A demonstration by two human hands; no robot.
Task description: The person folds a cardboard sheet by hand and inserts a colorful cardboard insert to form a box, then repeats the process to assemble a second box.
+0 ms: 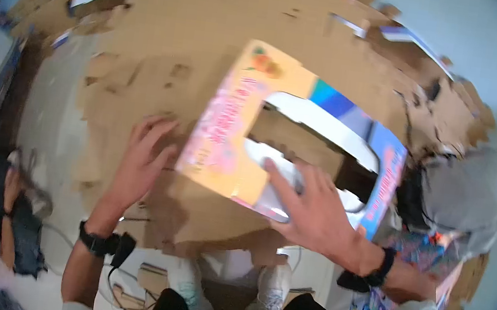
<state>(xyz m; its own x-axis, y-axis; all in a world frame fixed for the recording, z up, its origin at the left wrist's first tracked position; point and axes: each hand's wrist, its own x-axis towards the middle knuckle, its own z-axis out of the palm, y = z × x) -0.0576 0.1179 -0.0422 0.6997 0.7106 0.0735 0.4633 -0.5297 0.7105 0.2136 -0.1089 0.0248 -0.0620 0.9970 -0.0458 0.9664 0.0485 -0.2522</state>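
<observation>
- Brown cardboard [197,16] spreads beneath a printed carton [226,133], which lies askew right of centre.
- Its window [291,137] shows a brown interior.
- Right hand [319,214] touches the near flap [256,153]; whether it grips, I cannot tell.
- Left hand [142,160] is open beside the carton.

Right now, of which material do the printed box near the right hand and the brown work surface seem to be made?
Printed box: probably thin cardboard, smooth and perhaps slightly glossy; white flaps fold at its cut-out.
Brown work surface: likely plain cardboard, matt, given its slits and ragged edge; I cannot see any corrugation.
</observation>
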